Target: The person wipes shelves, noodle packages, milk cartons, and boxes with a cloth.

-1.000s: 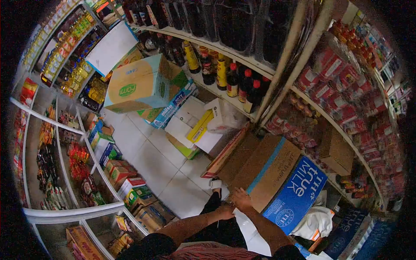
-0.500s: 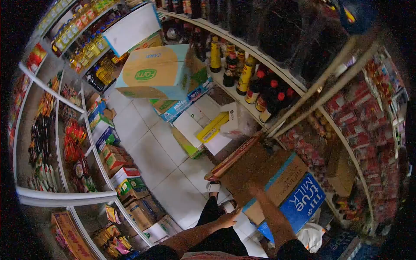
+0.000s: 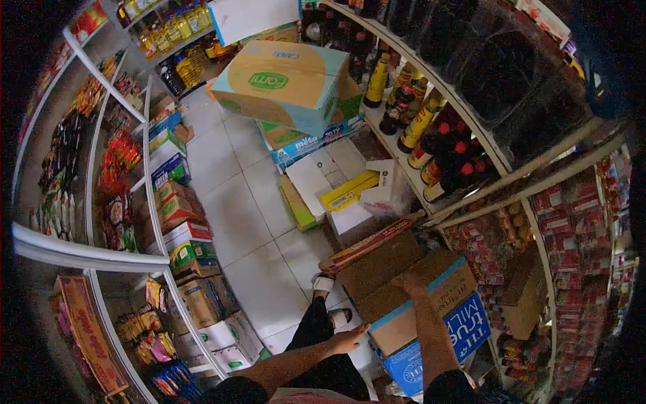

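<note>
A cardboard carton with blue sides marked "TH true MILK" (image 3: pixel 464 326) stands at the lower right, its brown flaps spread. My right hand (image 3: pixel 412 284) rests at the carton's upper flaps, its fingers blurred and partly lost against the brown cardboard. My left hand (image 3: pixel 350 339) is near the carton's left side, palm turned up and fingers apart, with nothing in it. A long flat red-edged box (image 3: pixel 370 242) lies along the carton's far side.
A large Fami carton (image 3: pixel 282 81) sits on other boxes ahead. White and yellow packaging (image 3: pixel 350 192) lies nearer. Bottles (image 3: pixel 420 128) line the right shelf. Boxes (image 3: pixel 178 209) run along the left shelf (image 3: pixel 87 252). Tiled floor (image 3: pixel 245 209) shows between.
The view has shifted, so the Fami carton and bottles appear farther right. My right hand has moved up the carton's flaps a little. My left hand keeps nearly the same pose.
</note>
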`<state>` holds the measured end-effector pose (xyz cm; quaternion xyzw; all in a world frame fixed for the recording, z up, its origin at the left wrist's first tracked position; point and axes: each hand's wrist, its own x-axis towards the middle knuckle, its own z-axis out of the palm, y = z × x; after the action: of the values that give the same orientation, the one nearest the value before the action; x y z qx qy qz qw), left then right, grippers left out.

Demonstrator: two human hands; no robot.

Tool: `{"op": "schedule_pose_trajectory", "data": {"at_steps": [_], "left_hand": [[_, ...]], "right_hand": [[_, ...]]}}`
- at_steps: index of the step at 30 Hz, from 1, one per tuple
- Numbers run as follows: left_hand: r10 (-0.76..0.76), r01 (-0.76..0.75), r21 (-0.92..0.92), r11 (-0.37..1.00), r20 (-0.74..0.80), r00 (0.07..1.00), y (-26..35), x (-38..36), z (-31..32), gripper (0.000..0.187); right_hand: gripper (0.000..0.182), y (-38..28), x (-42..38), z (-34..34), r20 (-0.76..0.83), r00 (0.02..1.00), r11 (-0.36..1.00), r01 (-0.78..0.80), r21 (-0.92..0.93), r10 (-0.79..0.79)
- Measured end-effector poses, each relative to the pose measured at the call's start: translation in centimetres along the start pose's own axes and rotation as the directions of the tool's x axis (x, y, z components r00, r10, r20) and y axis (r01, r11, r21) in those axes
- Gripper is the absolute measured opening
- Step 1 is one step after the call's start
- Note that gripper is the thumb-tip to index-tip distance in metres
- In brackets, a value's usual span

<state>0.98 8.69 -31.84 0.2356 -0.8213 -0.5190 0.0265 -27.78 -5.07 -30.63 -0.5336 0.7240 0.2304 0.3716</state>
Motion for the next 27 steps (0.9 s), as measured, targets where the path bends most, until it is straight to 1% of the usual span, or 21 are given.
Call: {"op": "schedule_pose_trajectory", "data": {"at_steps": [2, 3, 4, 6, 8, 9, 10, 11, 12, 13, 16, 17, 18, 19, 20, 21, 22, 23, 25, 26, 27], "left_hand": [[-0.022, 0.021, -0.014, 1.0, -0.012, 1.0, 2.0, 0.0, -1.7, 0.077], [-0.114, 0.108, 0.082, 0.991, 0.082, 0.99, 3.4, 0.4, -3.2, 0.074], [-0.21, 0.179, 0.187, 0.966, 0.165, 0.964, 4.1, 0.7, -4.0, 0.072], [-0.086, 0.069, 0.254, 0.965, 0.054, 0.995, 2.8, 1.0, -2.4, 0.068], [-0.073, 0.038, 0.284, 0.958, 0.114, 0.991, 3.6, 1.5, -4.0, 0.069], [0.073, -0.044, 0.408, 0.912, -0.056, 0.996, 1.1, 1.4, -0.9, 0.061], [0.067, -0.039, 0.41, 0.911, -0.053, 0.996, 0.1, 1.5, -0.5, 0.061], [0.167, -0.155, 0.481, 0.863, 0.019, 0.986, -0.6, 1.2, -0.3, 0.056], [0.211, -0.216, 0.512, 0.831, 0.069, 0.975, -0.5, 0.8, -0.4, 0.054], [0.255, -0.277, 0.538, 0.796, 0.117, 0.96, -0.3, 0.5, -0.6, 0.051], [0.107, -0.253, 0.573, 0.78, 0.277, 0.955, 2.9, 1.2, -2.6, 0.045], [0.202, -0.167, 0.381, 0.91, -0.053, 0.978, 1.6, 1.0, -0.5, 0.059], [0.202, -0.168, 0.38, 0.91, -0.051, 0.978, 2.1, 1.1, -1.0, 0.059], [0.122, -0.118, 0.375, 0.919, 0.013, 0.992, 3.0, 1.1, -2.0, 0.062], [0.042, -0.067, 0.375, 0.924, 0.076, 0.996, 3.5, 1.2, -2.5, 0.064], [0.041, -0.066, 0.376, 0.924, 0.074, 0.996, 3.4, 1.3, -2.5, 0.064], [0.083, -0.086, 0.386, 0.919, 0.023, 0.996, 3.3, 1.3, -2.3, 0.064], [0.126, -0.105, 0.396, 0.912, -0.026, 0.992, 3.0, 1.2, -2.1, 0.064], [0.104, -0.091, 0.374, 0.923, -0.015, 0.994, 2.0, 1.3, -0.9, 0.065], [0.086, -0.078, 0.35, 0.934, -0.007, 0.996, 2.2, 1.5, -1.2, 0.065], [0.086, -0.078, 0.352, 0.933, -0.007, 0.996, 2.5, 1.5, -1.3, 0.065]], "right_hand": [[0.035, 0.6, 0.9, 1.7, -0.113, 0.994, 1.0, 0.012, 0.005, -0.011], [0.034, 0.5, 1.0, 3.4, -0.157, 0.986, 0.998, 0.063, 0.011, -0.06], [0.034, -0.2, 1.1, 5.8, -0.191, 0.971, 0.989, 0.15, 0.012, -0.145], [0.032, -2.7, 0.8, 10.8, -0.214, 0.906, 0.926, 0.378, 0.016, -0.366], [0.031, -5.7, 0.1, 15.6, -0.177, 0.786, 0.796, 0.605, 0.018, -0.593], [0.03, -7.1, -0.3, 17.6, -0.145, 0.71, 0.716, 0.698, 0.014, -0.689], [0.029, -8.2, -0.5, 19.5, -0.11, 0.63, 0.632, 0.775, 0.012, -0.769], [0.029, -8.8, -0.3, 21.2, -0.082, 0.559, 0.56, 0.829, 0.012, -0.825], [0.028, -9.0, 0.1, 22.3, -0.07, 0.499, 0.499, 0.867, 0.021, -0.864], [0.027, -8.8, 0.7, 23.1, -0.069, 0.442, 0.44, 0.897, 0.034, -0.895], [0.025, -7.1, 4.4, 25.2, -0.122, 0.31, 0.304, 0.95, 0.07, -0.943], [0.025, -6.3, 5.9, 26.0, -0.169, 0.267, 0.257, 0.963, 0.081, -0.949], [0.024, -5.5, 7.6, 27.0, -0.227, 0.224, 0.208, 0.974, 0.094, -0.948], [0.023, -4.6, 9.5, 28.3, -0.331, 0.186, 0.158, 0.981, 0.108, -0.925], [0.023, -3.5, 11.6, 29.7, -0.458, 0.162, 0.121, 0.986, 0.119, -0.874], [0.022, -2.2, 13.9, 30.9, -0.602, 0.121, 0.061, 0.991, 0.119, -0.789], [0.024, -0.9, 13.3, 28.6, -0.603, 0.328, 0.23, 0.944, 0.236, -0.728], [0.029, 0.6, 12.8, 26.3, -0.578, 0.519, 0.381, 0.855, 0.351, -0.63], [0.036, 4.1, 13.3, 24.6, -0.529, 0.683, 0.506, 0.729, 0.46, -0.503], [0.031, 5.1, 12.8, 21.8, -0.591, 0.741, 0.157, 0.656, 0.738, -0.318], [0.027, 5.8, 12.4, 18.6, -0.555, 0.821, -0.263, 0.51, 0.819, -0.137]]}}
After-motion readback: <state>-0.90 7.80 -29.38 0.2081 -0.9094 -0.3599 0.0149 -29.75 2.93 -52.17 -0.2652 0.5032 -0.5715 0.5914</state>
